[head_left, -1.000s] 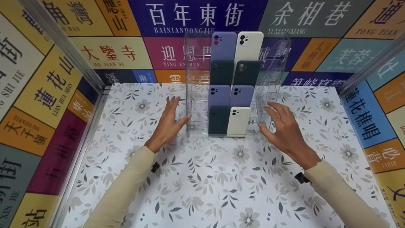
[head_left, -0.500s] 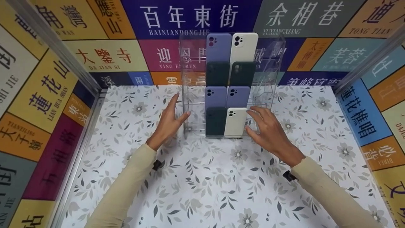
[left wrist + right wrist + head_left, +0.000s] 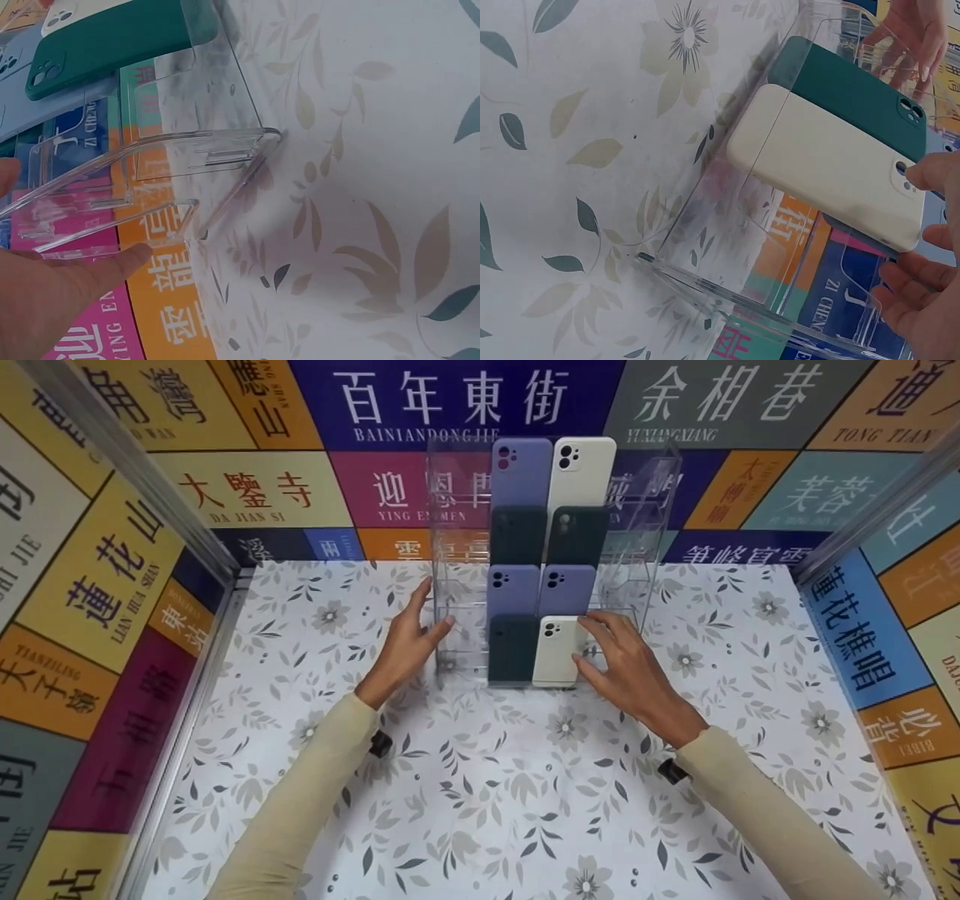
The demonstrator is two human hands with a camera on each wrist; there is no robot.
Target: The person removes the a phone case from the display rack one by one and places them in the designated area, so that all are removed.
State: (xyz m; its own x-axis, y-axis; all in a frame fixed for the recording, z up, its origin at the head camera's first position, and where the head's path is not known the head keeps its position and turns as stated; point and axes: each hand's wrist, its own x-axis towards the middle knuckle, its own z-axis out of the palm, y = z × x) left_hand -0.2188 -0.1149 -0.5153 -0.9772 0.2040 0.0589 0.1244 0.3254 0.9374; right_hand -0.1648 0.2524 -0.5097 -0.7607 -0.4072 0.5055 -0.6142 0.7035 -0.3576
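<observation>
A clear acrylic stepped stand (image 3: pixel 459 656) bears phone cases in two columns, in lilac, dark green and white. My right hand (image 3: pixel 628 671) is at the white phone case (image 3: pixel 556 656) in the lowest tier. It pinches the upper right corner, one digit by the camera holes and other fingers behind the edge in the right wrist view. The case's lower end sits behind the clear lip. Beside it stands a dark green case (image 3: pixel 512 652). My left hand (image 3: pixel 405 649) is at the stand's left side panel, fingers extended, holding nothing; in the left wrist view a finger lies along the panel.
Higher tiers hold lilac cases (image 3: pixel 568 589), dark green cases (image 3: pixel 579 536) and a white case (image 3: pixel 583 472). A flower-patterned cloth (image 3: pixel 517 795) covers the table. Printed panels (image 3: pixel 255 487) rise behind and at both sides, with metal frame posts (image 3: pixel 176 487) at the corners.
My right hand has moved left from beside the stand's right side panel to the lower white case and taken hold of its corner. The left hand stays at the left panel, barely shifted.
</observation>
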